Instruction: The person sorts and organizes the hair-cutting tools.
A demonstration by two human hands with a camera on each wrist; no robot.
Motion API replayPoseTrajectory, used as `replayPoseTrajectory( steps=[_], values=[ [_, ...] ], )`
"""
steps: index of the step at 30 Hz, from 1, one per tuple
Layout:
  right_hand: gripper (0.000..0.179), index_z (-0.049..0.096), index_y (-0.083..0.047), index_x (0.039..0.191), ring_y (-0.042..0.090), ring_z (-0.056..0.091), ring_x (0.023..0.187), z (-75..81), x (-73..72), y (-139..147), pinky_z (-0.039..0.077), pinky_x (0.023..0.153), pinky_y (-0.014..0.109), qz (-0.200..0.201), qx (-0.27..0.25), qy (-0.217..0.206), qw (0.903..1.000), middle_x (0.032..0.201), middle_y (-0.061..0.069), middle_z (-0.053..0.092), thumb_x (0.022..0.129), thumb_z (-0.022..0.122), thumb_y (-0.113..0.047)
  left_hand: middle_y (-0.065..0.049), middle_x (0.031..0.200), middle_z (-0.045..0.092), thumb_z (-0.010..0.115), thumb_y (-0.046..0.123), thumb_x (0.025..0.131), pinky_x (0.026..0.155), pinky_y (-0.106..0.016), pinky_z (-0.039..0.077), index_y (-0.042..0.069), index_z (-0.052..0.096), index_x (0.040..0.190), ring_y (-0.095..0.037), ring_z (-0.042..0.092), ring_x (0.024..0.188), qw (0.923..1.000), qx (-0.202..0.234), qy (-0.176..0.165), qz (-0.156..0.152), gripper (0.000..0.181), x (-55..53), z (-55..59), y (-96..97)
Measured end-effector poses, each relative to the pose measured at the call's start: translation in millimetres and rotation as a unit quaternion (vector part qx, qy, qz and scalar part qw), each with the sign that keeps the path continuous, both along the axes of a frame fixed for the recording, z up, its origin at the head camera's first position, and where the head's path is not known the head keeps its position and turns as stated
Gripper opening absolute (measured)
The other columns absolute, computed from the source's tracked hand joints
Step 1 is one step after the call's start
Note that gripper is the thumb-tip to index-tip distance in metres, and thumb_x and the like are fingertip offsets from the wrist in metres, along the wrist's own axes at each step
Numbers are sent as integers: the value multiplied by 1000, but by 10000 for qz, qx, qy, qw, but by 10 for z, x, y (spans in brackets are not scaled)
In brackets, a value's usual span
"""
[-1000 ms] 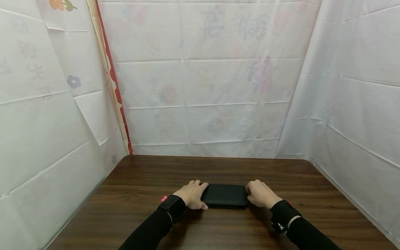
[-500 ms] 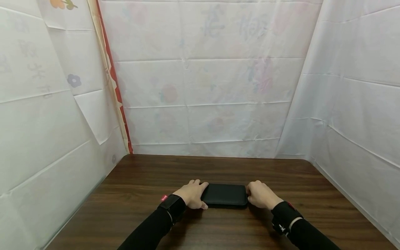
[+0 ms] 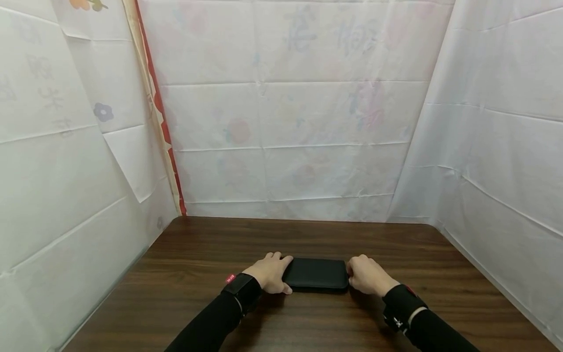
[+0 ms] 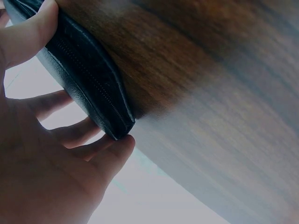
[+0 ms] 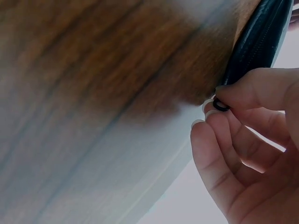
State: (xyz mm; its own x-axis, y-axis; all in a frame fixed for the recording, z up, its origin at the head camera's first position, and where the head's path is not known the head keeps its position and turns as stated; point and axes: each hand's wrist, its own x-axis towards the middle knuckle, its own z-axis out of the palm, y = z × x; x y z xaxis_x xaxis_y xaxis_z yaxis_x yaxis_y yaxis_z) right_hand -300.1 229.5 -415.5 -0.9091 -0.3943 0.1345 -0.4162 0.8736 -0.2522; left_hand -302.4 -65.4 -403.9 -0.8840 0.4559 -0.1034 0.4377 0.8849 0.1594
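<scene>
A flat black zip wallet [image 3: 316, 274] with rounded corners lies on the wooden table between the two hands. My left hand [image 3: 268, 275] grips its left end, thumb on the near side and fingers spread along the far side. The left wrist view shows the zipper [image 4: 88, 77] running along the wallet's edge with its teeth together. At the opposite end my right hand [image 3: 368, 275] pinches a small black ring-shaped zipper pull [image 5: 221, 106] between thumb and fingertips. Most of the slider is hidden behind the right thumb.
The dark brown wood-grain table [image 3: 211, 239] reaches back to a white sheet [image 3: 281, 122] hung behind it. More white sheeting [image 3: 497, 161] hangs at the right and left sides. Black bands [image 3: 400, 299] with cameras sit on both wrists.
</scene>
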Motion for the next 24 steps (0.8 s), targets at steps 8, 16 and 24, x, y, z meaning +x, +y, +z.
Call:
replayPoseTrajectory(
  steps=[8,16,24],
  values=[
    [28,53,-14,64,11,33,51,-1,52,-8,27,52,30,53,-7,-96,9999,58,-5,41,81,62,6,-15,149,46,80,45,87,103,-49,46,16,44,154,-35,43,138,10000,-17,-25,-11,82,-2,11,0],
    [28,53,-14,61,9,31,50,-2,80,-30,26,50,28,44,41,63,10000,56,-6,37,78,62,6,-15,150,46,80,45,87,102,-49,46,17,44,154,-35,42,139,10000,20,-70,40,82,9,14,-2],
    [27,54,-12,61,9,31,50,13,91,-50,26,51,28,-21,47,48,10000,57,-6,35,79,62,7,-16,149,47,81,45,86,103,-49,46,16,45,154,-35,43,138,10000,18,-35,8,82,14,29,-3]
  ],
)
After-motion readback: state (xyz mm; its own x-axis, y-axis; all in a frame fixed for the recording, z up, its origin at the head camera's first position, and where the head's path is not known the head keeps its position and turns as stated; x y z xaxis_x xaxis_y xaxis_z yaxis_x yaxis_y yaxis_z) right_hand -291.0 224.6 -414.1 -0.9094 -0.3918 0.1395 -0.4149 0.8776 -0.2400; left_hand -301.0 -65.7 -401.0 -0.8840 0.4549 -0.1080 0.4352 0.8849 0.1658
